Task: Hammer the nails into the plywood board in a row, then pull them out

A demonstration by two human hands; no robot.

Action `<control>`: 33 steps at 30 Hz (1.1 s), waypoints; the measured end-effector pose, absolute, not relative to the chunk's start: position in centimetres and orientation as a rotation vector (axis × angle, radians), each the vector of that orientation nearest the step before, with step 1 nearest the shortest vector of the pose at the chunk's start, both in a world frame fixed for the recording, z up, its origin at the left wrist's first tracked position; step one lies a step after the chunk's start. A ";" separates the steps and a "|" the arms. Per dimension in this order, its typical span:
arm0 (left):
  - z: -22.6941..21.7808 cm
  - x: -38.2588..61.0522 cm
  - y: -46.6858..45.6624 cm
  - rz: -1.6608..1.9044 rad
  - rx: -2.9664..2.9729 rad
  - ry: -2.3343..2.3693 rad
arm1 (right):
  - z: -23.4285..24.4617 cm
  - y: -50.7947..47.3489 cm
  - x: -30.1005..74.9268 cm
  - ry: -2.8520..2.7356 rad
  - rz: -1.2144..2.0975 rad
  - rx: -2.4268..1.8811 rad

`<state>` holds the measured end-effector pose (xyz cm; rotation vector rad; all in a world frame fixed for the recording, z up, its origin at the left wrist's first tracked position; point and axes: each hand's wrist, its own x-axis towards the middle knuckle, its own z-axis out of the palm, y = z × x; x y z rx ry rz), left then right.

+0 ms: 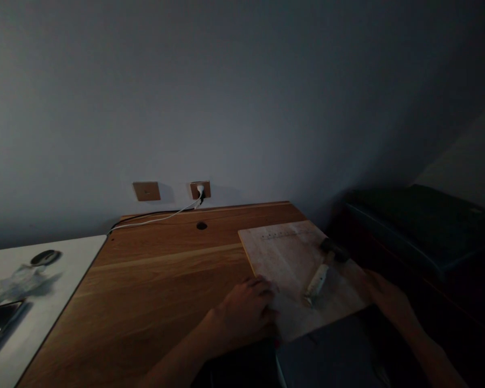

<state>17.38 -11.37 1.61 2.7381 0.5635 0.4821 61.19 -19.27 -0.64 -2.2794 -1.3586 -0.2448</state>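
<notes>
A pale wooden board [285, 258] lies on the right part of a brown wooden desk [157, 280]. On the board rests a small tool [319, 277] with a pale body and a dark end; I cannot make out what it is. My left hand [246, 312] sits at the board's near left edge, knuckles up and fingers curled onto the wood. At the board's right edge is my right hand [386, 299], its fingers lost in the dark. Neither hand touches the tool.
A white cable [161, 218] runs from a wall socket [200, 189] across the desk's back, near a round hole [201, 226]. A white table [36, 302] on the left carries a phone [0, 318] and small items. Dark furniture [420, 231] stands right; a grey flat thing [327, 358] lies below the board.
</notes>
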 end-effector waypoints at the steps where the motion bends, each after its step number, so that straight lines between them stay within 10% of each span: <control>1: 1.9 16.5 -11.6 0.473 2.730 0.568 | -0.6 -19.7 60.7 -1.381 -0.186 -2.268; 17: 2.5 -7.8 -16.1 0.316 2.449 1.469 | 0.5 -24.8 40.0 -1.665 0.409 -1.776; 33: 2.7 -4.5 -4.2 0.578 2.520 1.401 | 7.2 -4.6 31.5 -2.310 0.256 -1.698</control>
